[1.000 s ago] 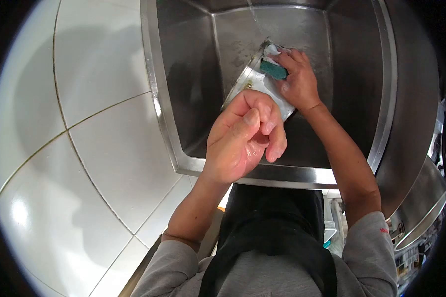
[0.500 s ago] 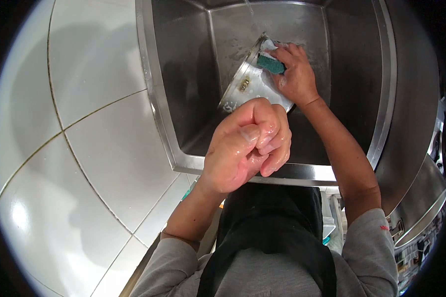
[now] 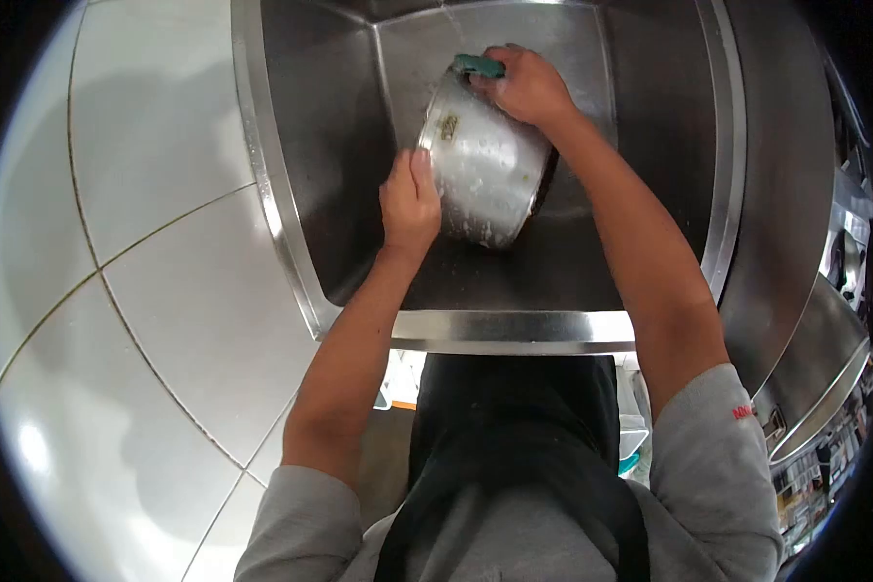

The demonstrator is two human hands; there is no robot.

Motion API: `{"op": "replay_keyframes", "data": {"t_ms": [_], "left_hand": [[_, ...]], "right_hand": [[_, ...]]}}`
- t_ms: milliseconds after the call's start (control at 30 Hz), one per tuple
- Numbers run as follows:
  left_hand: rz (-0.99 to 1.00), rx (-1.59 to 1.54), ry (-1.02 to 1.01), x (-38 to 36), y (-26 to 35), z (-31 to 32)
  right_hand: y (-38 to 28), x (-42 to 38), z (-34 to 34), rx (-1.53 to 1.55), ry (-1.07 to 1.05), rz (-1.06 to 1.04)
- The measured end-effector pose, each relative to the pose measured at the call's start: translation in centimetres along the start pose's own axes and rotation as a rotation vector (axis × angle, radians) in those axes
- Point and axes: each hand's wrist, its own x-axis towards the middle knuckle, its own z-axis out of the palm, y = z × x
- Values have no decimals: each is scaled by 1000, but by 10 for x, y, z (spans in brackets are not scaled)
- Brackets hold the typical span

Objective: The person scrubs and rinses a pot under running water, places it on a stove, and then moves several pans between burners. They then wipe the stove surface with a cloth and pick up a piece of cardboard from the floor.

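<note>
A soapy metal pot (image 3: 490, 165) is tilted on its side inside the deep steel sink (image 3: 514, 325). My left hand (image 3: 412, 199) is closed on the pot's rim at its left side, with the fingertips on the metal. At the pot's upper edge my right hand (image 3: 529, 85) grips a green sponge (image 3: 479, 66), which touches the rim. Foam and drops cover the pot wall, and a small brownish mark shows near the rim. The pot's inside is hidden from view.
White wall tiles (image 3: 175, 320) lie left of the sink. The sink's steel edge runs in front of my black apron (image 3: 514, 417). At the far right are a large metal container (image 3: 815, 373) and a steel surface beside the sink.
My left hand has moved from in front of the camera down onto the pot's rim. The pot has turned, showing more of its outer wall. My right hand and the sponge have moved up and left.
</note>
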Motion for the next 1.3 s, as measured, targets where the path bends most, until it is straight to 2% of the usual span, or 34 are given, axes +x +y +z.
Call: {"op": "replay_keyframes", "data": {"t_ms": [33, 100, 167, 233, 333, 367, 433, 500, 533, 633, 700, 767, 833, 900, 1000, 1100, 1133, 1233, 1267, 1300], "left_hand": [[-83, -4, -14, 5, 10, 1], [-247, -12, -34, 16, 26, 3], [-219, 16, -15, 21, 18, 4], [-222, 29, -72, 20, 23, 6], [-209, 53, -146, 30, 34, 1], [-173, 75, -125, 32, 30, 3], [-160, 77, -113, 27, 25, 0], [-155, 19, -126, 30, 29, -2], [-210, 44, -194, 33, 36, -7], [-102, 120, -86, 32, 25, 2], [-116, 82, -77, 36, 23, -1], [-144, 48, -107, 24, 20, 0], [-149, 21, -104, 23, 16, -2], [-158, 34, -117, 24, 8, -2], [-100, 17, -95, 24, 5, -4], [-111, -9, -108, 11, -5, -4], [-123, -4, -122, 12, 0, -5], [-76, 45, -111, 18, 0, -6], [-56, 73, -104, 19, -6, -6], [-40, 70, -90, 20, -9, -7]], "right_hand": [[-4, -2, 1, -13, -37, 54], [-18, -59, -4, -124, 0, -210], [-32, -119, -19, -153, 63, -502], [-19, -122, -29, -168, 23, -472], [-18, -83, -15, -163, 213, -210], [-29, -108, -20, -259, 92, -293], [-39, -140, -26, -167, -13, -571], [-11, -116, -24, -135, 53, -474], [-4, -101, -25, -121, 97, -447], [-20, -112, -11, -271, 126, -250], [-41, -151, -18, -185, 0, -487], [-30, -135, -27, -204, -4, -474], [-5, -80, -19, -150, 118, -223], [10, -16, -9, -91, 1, 46], [-14, 10, 3, -76, -117, 28], [-5, -2, 6, 136, -126, -401], [-3, 9, 1, 160, -197, -179], [-16, 14, 4, -22, -119, -66], [-20, 4, 4, -31, -81, -303], [-23, 5, 2, 29, -141, -340]]}}
